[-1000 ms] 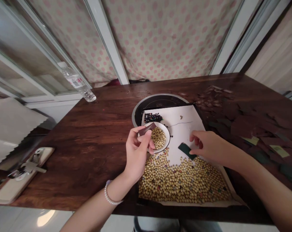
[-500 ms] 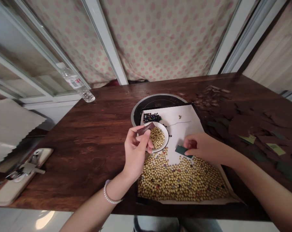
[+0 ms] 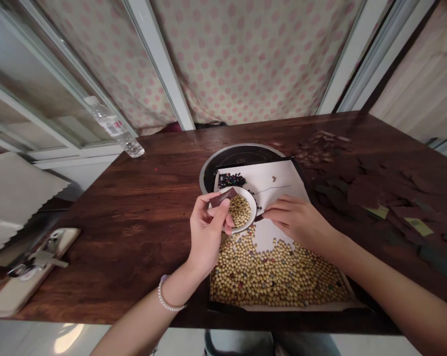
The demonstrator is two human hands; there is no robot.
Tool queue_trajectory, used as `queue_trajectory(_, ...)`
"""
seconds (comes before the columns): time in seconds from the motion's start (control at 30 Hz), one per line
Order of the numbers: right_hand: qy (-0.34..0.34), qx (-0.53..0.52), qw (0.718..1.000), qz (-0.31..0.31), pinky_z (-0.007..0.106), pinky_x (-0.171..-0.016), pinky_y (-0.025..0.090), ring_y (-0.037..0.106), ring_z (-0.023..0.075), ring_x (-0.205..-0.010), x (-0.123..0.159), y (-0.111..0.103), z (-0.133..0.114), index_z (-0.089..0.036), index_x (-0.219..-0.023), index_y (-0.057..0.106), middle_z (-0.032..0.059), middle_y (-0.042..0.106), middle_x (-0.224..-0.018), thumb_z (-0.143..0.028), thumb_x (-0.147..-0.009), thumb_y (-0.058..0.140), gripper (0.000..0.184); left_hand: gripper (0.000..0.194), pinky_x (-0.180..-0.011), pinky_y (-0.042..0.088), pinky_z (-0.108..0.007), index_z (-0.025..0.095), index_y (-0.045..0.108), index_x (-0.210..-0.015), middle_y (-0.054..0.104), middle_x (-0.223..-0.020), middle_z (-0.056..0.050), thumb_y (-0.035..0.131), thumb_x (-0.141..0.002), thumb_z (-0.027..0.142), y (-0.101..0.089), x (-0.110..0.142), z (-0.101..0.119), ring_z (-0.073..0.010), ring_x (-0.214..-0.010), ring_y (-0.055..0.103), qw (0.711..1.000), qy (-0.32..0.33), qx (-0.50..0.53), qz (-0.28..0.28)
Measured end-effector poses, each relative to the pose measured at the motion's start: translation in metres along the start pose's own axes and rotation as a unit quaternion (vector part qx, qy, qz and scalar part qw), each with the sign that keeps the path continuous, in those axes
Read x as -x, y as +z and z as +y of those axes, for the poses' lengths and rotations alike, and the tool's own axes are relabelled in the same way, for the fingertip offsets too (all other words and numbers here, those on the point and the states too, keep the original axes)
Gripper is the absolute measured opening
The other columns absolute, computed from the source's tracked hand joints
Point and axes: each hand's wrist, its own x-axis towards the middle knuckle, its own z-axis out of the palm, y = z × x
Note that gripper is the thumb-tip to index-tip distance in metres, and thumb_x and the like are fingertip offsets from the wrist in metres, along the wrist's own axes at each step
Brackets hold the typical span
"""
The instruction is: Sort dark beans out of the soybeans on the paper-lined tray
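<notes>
My left hand (image 3: 206,232) is closed round the rim of a small white bowl (image 3: 254,207) partly filled with yellowish beads (image 3: 240,211). Under its thumb, a dark brown flat piece (image 3: 223,197) lies across the bowl's left side. Just right of the bowl, my right hand (image 3: 295,217) pinches a flat piece (image 3: 259,217), of which only a dark edge shows at the fingertips. Both hands are over a white-lined tray (image 3: 293,173) with black sides. Many yellowish beads (image 3: 271,277), a few coloured ones among them, cover its near half.
Small black beads (image 3: 231,180) fill the tray's far left corner; a thin dark line crosses its white bottom. Behind the tray sits a round dark pan (image 3: 241,154). Brown and green scraps (image 3: 386,198) lie at right. A plastic bottle (image 3: 115,128) and a clipboard (image 3: 34,272) are at left.
My right hand has moved left to the bowl's right edge and turned palm down; the green face of its flat piece no longer shows. My left hand and the bowl stay almost still.
</notes>
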Motion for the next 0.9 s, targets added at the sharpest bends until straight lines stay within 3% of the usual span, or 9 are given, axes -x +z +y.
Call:
queue_trajectory(0.17, -0.003, -0.018, 1.000, -0.003, 0.032, -0.075, 0.044, 0.055, 0.0197, -0.086, -0.003, 0.003, 0.001, -0.022, -0.082, 0.067, 0.0047, 0.068, -0.080, -0.006, -0.082, 0.047, 0.026, 0.020, -0.036, 0.034, -0.011, 0.019, 0.054, -0.091, 0.054, -0.046, 0.006, 0.066, -0.076, 0.024, 0.001, 0.000, 0.000, -0.0031, -0.036, 0.043, 1.000, 0.002, 0.001, 0.002)
queue_trajectory(0.43, -0.009, -0.004, 0.999, -0.039, 0.034, -0.078, 0.043, 0.054, 0.0202, -0.084, 0.004, -0.010, 0.002, -0.020, -0.084, 0.067, 0.0045, 0.066, -0.077, -0.011, -0.086, 0.045, 0.023, 0.020, -0.036, 0.035, -0.011, 0.019, 0.053, -0.092, 0.055, -0.046, 0.006, 0.065, -0.077, 0.025, 0.000, 0.000, 0.000, -0.0032, -0.037, 0.044, 1.000, 0.000, -0.009, -0.007)
queue_trajectory(0.67, -0.019, -0.046, 0.999, -0.005, 0.033, -0.073, 0.045, 0.055, 0.0206, -0.085, 0.000, 0.003, 0.001, -0.022, -0.084, 0.068, 0.0046, 0.068, -0.080, -0.009, -0.083, 0.048, 0.023, 0.019, -0.036, 0.035, -0.011, 0.019, 0.053, -0.092, 0.055, -0.047, 0.006, 0.065, -0.078, 0.024, -0.001, 0.000, 0.000, -0.0032, -0.037, 0.044, 1.000, 0.003, -0.012, -0.012)
queue_trajectory(0.9, -0.029, -0.004, 0.999, -0.021, 0.032, -0.074, 0.044, 0.055, 0.0204, -0.084, 0.000, 0.003, 0.001, -0.020, -0.083, 0.067, 0.0045, 0.068, -0.078, -0.006, -0.082, 0.048, 0.024, 0.019, -0.036, 0.035, -0.010, 0.018, 0.053, -0.094, 0.054, -0.046, 0.006, 0.064, -0.079, 0.023, 0.000, 0.000, -0.001, -0.0033, -0.037, 0.044, 1.000, 0.007, -0.014, -0.013)
